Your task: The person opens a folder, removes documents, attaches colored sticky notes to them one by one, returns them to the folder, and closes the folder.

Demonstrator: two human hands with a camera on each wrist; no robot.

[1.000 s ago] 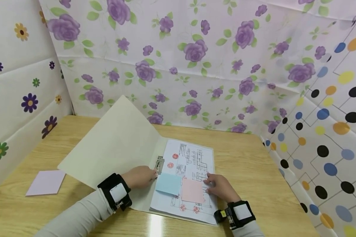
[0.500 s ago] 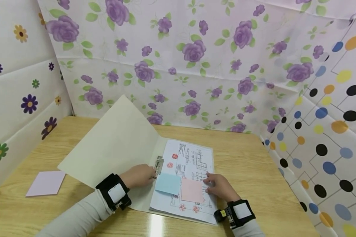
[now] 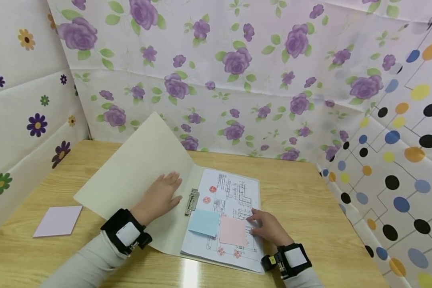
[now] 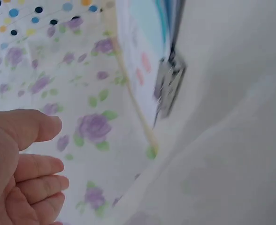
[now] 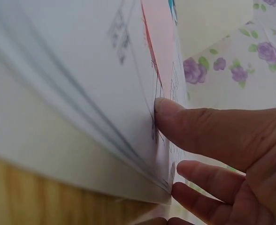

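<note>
An opened cream file folder [image 3: 140, 172] lies on the table, its left cover slanting upward. A stack of printed drawing sheets [image 3: 237, 188] fills its right side, with a blue sticky note [image 3: 204, 223] and a pink sticky note [image 3: 233, 231] on top. Beside the stack's left edge is a metal clip [image 3: 192, 202], also visible as a blurred metal clip [image 4: 168, 86] in the left wrist view. My left hand [image 3: 158, 200] is over the left cover, fingers spread and holding nothing. My right hand [image 3: 268, 226] rests at the stack's right edge, thumb [image 5: 175, 115] on the top sheet.
A lilac square pad [image 3: 57, 221] lies on the wooden table [image 3: 291, 188] left of the folder. Floral cloth [image 3: 219, 80] hangs behind the table, and a dotted cloth [image 3: 399, 160] stands along the right side.
My left hand has left the metal clip and moved up and left over the folder's cover, its fingers opening out. The right hand stays in place on the sheets.
</note>
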